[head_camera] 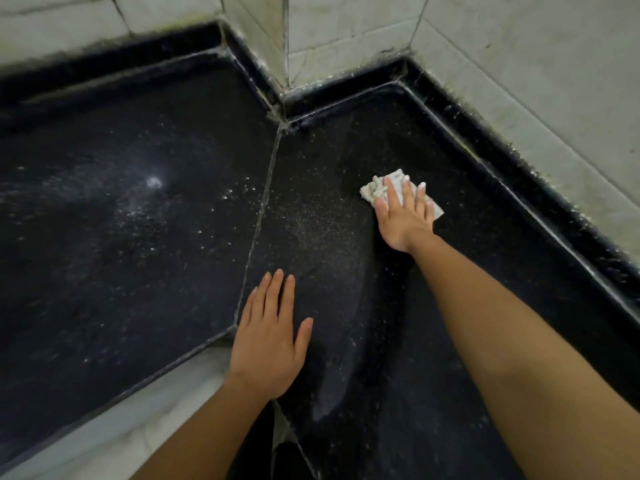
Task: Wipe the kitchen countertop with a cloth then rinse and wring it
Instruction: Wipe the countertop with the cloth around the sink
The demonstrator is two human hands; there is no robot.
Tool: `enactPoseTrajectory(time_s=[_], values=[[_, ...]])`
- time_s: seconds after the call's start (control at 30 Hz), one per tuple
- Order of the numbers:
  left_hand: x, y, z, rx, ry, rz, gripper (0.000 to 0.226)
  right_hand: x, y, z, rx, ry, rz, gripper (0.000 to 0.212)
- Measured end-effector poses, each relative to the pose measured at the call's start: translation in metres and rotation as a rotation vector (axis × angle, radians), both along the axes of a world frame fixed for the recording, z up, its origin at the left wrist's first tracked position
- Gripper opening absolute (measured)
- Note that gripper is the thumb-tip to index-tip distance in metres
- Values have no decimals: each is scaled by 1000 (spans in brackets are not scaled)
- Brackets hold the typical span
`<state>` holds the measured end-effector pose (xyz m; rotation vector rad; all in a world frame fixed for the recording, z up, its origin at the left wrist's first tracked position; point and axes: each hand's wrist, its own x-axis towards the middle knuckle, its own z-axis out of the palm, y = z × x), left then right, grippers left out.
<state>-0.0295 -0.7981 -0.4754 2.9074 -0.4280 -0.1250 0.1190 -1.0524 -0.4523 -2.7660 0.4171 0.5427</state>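
**A:** Head view: where's the cloth (373, 191)?

**B:** On the dark tabletop (138, 258), right of the seam (264, 202) and near the far tiled wall (346, 29). It lies bunched, with its long axis running far-left to near-right.

**A:** And the grip?

**B:** The right hand (405, 221) presses it flat, fingers straight and pointing far, grip wide. The left hand (266, 341) rests palm-down on the tabletop nearer in, grip also wide, well apart from the cloth.

The right hand (405, 216) presses a pale cloth (381, 188) flat on the dark countertop (138, 254) at two o'clock; the left hand (268, 344) rests flat at six o'clock.
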Motion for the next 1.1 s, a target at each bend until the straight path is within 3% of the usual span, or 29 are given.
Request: enactPoseTrajectory(time_s=[0.1,0.53,0.67,0.73,0.93,1.1], values=[[0,-1,1,-4,-3,0,67,-14,6,2,22,-23,58,56],[-1,1,4,-52,20,7,67,-190,37,5,-29,-38,744,52],[-1,1,4,-90,16,-3,65,-181,28,7,-19,-19,841,51],[-1,2,3,-95,10,-2,64,-160,29,7,-30,-35,788,52],[-5,2,4,-86,-3,31,63,-77,45,2,-17,-53,369,53],[-19,17,6,-4,-23,118,69,-82,65,-1,9,-75,173,55]])
